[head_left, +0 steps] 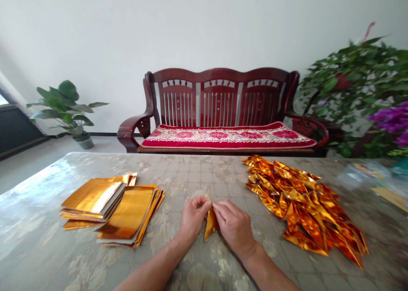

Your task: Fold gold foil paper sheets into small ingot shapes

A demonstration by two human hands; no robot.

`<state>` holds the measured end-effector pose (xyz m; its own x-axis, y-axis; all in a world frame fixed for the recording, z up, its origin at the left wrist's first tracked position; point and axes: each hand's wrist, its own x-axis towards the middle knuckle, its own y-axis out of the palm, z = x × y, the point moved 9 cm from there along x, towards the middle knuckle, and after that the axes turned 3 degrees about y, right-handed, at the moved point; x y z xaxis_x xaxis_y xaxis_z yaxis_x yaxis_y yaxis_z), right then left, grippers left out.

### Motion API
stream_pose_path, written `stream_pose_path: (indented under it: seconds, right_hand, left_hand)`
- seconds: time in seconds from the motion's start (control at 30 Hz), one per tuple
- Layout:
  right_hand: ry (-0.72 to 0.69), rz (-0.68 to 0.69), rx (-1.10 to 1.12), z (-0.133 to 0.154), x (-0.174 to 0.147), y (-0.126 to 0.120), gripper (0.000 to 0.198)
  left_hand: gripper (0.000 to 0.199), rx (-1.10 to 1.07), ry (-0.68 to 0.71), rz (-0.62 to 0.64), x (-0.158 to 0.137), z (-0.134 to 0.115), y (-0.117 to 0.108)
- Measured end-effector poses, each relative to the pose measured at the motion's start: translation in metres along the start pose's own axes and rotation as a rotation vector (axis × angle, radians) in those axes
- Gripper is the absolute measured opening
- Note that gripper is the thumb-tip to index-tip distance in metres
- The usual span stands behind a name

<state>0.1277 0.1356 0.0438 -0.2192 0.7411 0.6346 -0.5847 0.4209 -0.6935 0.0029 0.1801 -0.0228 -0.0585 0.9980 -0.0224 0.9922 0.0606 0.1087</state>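
Note:
Between my two hands is a partly folded sheet of gold foil paper (211, 225), its lower end tapering to a point. My left hand (195, 216) pinches its top edge with thumb and forefinger. From the other side my right hand (234, 227) also grips the top edge, fingers bent inward, the two hands nearly touching. Stacks of flat gold foil sheets (129, 212) lie to the left. On the right a heap of folded, pointed foil pieces (299, 201) spreads over the table.
The table (178, 269) has a patterned, shiny cover. Clear plastic packaging (363, 174) and a brown card strip (390, 198) lie at its right. A dark red wooden bench (216, 97) stands beyond. Potted plants (68, 108) flank it.

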Motion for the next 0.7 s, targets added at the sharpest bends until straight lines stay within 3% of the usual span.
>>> stream_pose_path:
  seconds: [0.27, 0.43, 0.53, 0.7]
  right_hand:
    - [-0.083, 0.065, -0.098, 0.013, -0.004, 0.006, 0.027]
    - [-0.046, 0.105, -0.086, 0.011, -0.005, 0.008, 0.026]
    - [0.068, 0.115, 0.083, 0.000, -0.003, 0.008, 0.025]
    - [0.420, 0.105, 0.437, -0.033, -0.004, 0.017, 0.020]
  left_hand:
    - [0.031, -0.065, -0.053, -0.007, 0.002, 0.007, -0.002]
    - [0.033, -0.063, -0.070, 0.011, 0.002, 0.006, -0.002]
    - [0.031, -0.026, -0.060, 0.003, 0.002, 0.006, -0.003]
    - [0.026, 0.076, 0.017, -0.002, 0.004, 0.004, -0.003]
